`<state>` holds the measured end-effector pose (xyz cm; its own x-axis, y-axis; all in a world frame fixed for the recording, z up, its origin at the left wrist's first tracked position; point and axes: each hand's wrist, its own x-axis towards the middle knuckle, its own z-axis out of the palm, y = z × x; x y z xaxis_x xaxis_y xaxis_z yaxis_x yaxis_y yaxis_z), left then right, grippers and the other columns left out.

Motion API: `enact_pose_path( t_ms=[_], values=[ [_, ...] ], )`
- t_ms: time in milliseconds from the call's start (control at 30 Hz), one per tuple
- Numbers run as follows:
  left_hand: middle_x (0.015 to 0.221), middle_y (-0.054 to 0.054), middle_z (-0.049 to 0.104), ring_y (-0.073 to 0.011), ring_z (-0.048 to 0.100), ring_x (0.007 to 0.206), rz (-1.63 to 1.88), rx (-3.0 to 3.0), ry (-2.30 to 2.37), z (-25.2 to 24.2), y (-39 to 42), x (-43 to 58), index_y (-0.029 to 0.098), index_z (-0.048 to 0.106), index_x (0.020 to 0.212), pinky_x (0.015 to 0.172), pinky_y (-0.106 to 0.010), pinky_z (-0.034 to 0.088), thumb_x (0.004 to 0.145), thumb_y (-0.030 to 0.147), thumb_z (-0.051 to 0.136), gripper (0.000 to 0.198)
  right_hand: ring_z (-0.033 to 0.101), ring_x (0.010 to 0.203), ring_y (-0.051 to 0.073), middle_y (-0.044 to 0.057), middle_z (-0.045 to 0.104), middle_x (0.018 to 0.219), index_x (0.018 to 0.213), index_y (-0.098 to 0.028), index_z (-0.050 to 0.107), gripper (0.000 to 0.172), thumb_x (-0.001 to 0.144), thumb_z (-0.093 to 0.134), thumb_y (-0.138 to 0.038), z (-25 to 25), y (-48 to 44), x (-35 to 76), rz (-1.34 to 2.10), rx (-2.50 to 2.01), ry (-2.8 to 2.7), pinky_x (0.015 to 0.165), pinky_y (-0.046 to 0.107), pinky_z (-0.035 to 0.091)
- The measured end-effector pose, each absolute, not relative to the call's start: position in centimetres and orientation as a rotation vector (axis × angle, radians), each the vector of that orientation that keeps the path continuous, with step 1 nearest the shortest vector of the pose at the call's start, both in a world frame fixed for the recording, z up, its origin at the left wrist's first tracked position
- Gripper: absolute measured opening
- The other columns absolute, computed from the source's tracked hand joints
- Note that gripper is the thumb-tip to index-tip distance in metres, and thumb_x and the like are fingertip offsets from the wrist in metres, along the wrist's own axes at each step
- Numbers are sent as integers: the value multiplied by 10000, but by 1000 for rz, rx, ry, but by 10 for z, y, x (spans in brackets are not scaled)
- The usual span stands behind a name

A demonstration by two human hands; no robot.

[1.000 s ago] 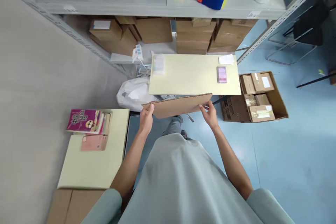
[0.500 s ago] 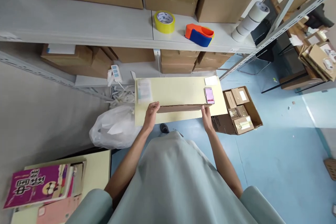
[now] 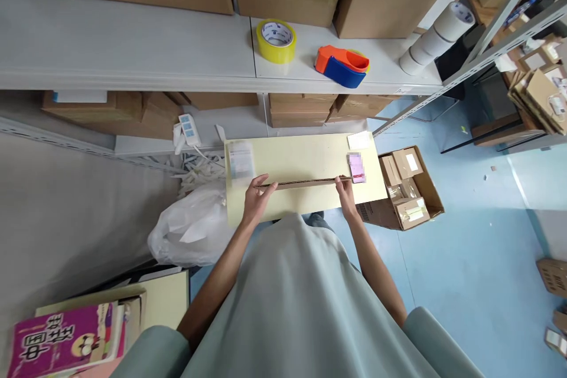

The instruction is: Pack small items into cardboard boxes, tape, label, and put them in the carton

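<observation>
Closest to the body, the left hand pinches one end of a flat cardboard sheet, and the right hand pinches it near the other end. The hands are well apart, with the sheet between them. That seems a good way to hold it. A soft pinch is best, because a hard squeeze could bend it. Both hands should be at the same height, so it does not tip. The right end pokes out past the right fingers, close in view to a small purple rectangle too blurry to name. It would be smart to watch that end so it does not bump anything.

The sheet is brown, thin and long. We see it almost from its edge, so it looks like a dark, rough line with a slim tan strip under it. It looks straight, with no big bend. I cannot tell if it is folded.

It is over the cream tabletop, but I cannot tell if it touches. At the back of the tabletop lies a piece of white paper. Farther off, a yellow tape roll sits on the gray shelf.
</observation>
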<state>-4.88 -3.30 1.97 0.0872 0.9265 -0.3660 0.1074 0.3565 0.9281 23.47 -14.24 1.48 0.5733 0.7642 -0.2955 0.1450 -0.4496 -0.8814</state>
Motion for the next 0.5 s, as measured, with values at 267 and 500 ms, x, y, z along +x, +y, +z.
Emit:
enact_pose_path(
  t_ms=[267,500],
  values=[
    [1358,-117,732,-334,653,1308,948,900,1565,12,-42,-26,214,732,1238,1182,-494,468,793,514,811,542,586,1386,304,152,636,1450,1321,-232,572,669,919,629,-764,24,-124,253,1029,-1825,-758,1185,473,481],
    [1248,-125,758,-315,683,1293,1079,896,1613,9,-40,-2,188,732,1294,1157,-461,512,821,520,798,582,521,1462,303,133,583,1506,1388,-257,533,624,944,620,-687,33,-118,279,1166,-1775,-817,1217,483,461]
  ],
)
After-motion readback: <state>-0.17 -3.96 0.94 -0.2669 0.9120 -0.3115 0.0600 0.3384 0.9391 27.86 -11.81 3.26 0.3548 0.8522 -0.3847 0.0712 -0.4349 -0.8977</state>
